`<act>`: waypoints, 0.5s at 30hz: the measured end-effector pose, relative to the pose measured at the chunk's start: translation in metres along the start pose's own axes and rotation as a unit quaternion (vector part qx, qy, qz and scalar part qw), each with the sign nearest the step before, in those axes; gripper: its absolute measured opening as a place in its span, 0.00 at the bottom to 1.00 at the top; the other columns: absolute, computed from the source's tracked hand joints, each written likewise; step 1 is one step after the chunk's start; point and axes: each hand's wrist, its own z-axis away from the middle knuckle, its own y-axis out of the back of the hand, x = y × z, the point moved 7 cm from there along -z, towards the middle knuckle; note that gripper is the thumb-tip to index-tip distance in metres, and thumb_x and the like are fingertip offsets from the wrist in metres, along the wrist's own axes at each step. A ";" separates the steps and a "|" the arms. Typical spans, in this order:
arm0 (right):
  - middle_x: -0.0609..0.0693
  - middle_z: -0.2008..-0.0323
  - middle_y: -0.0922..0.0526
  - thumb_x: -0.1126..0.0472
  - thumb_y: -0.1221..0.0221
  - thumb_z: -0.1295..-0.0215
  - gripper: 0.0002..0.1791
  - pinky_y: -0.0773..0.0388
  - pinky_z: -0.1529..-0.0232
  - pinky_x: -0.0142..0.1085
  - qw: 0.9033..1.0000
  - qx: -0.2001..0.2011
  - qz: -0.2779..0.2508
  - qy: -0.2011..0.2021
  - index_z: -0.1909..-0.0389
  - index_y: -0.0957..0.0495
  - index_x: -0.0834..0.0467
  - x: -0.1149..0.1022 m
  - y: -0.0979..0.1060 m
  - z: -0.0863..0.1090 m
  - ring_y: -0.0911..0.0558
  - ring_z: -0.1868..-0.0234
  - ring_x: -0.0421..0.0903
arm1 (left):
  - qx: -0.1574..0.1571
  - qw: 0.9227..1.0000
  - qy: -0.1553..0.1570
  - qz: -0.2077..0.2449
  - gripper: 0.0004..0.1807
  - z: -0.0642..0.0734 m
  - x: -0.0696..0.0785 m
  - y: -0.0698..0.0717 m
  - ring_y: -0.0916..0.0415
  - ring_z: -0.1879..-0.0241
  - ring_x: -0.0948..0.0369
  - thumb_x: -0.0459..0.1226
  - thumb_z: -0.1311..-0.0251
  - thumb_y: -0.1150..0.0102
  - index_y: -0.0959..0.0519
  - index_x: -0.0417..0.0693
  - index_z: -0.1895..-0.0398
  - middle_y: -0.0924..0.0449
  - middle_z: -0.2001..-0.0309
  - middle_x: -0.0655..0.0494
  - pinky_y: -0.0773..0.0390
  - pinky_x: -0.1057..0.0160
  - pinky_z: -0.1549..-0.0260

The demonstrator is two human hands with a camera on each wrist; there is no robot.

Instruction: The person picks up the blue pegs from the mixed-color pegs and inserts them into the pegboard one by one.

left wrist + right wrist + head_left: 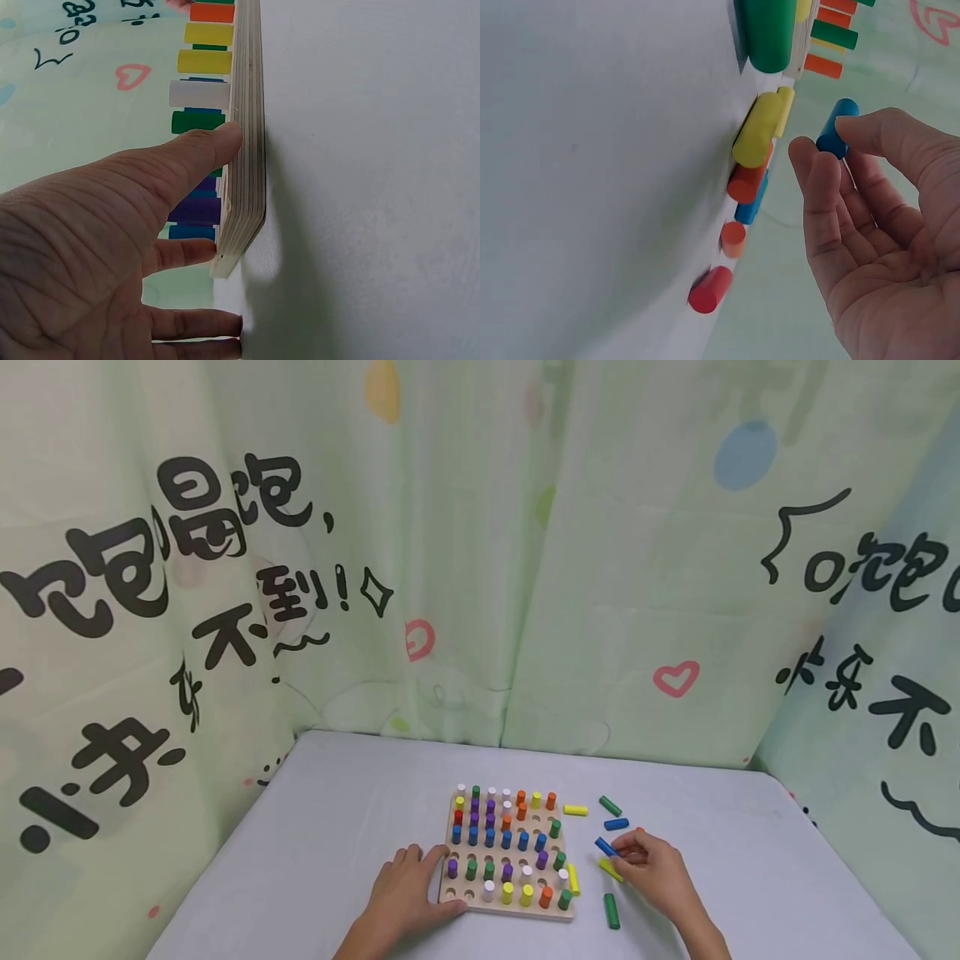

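A wooden pegboard (517,912) holds rows of upright coloured pegs, with several bare holes between them. At its near left corner rests my left hand (405,889): the thumb (221,142) presses the front edge, the index finger lies by the left side, and the fingers are fairly straight. To the right of the board, my right hand (658,872) pinches a blue peg (838,131) between thumb and fingertips. This peg is up off the table in the right wrist view. A loose yellow peg (611,870) lies by the right fingers.
Other loose pegs lie right of the board: a green one (610,806), a blue one (617,824), a yellow one (576,810) and a nearer green one (612,912). Another yellow peg (573,879) lies along the board's right side. Printed curtains (465,568) surround the white table (300,827).
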 end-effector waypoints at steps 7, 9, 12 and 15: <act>0.50 0.65 0.15 0.72 0.32 0.40 0.08 0.16 0.65 0.35 1.000 -0.005 0.007 -0.001 0.61 0.17 0.63 -0.007 -0.008 -0.001 0.17 0.65 0.44 | -0.002 1.000 0.003 0.000 0.45 -0.002 -0.002 -0.001 0.26 0.51 0.45 0.65 0.53 0.27 0.23 0.48 0.37 0.22 0.50 0.42 0.25 0.38 0.45; 0.49 0.66 0.16 0.71 0.32 0.40 0.07 0.17 0.65 0.33 1.000 -0.002 0.012 0.003 0.61 0.17 0.63 -0.010 -0.009 -0.001 0.18 0.66 0.43 | -0.002 1.000 0.003 0.000 0.45 -0.001 -0.001 -0.001 0.27 0.51 0.45 0.64 0.53 0.27 0.23 0.48 0.37 0.23 0.50 0.42 0.25 0.38 0.45; 0.49 0.66 0.16 0.70 0.33 0.38 0.07 0.18 0.66 0.32 1.000 0.000 0.018 0.011 0.60 0.17 0.63 -0.014 -0.010 -0.001 0.20 0.67 0.43 | 0.000 1.000 0.001 -0.003 0.44 -0.001 -0.001 -0.001 0.27 0.52 0.45 0.64 0.53 0.27 0.23 0.48 0.37 0.23 0.51 0.42 0.24 0.38 0.46; 0.48 0.66 0.16 0.69 0.34 0.37 0.07 0.20 0.67 0.31 1.000 0.000 0.014 0.017 0.59 0.17 0.64 -0.018 -0.012 0.000 0.21 0.67 0.43 | 0.000 1.000 -0.001 -0.006 0.44 0.000 0.000 -0.001 0.27 0.52 0.45 0.64 0.53 0.27 0.23 0.48 0.38 0.23 0.51 0.42 0.24 0.38 0.47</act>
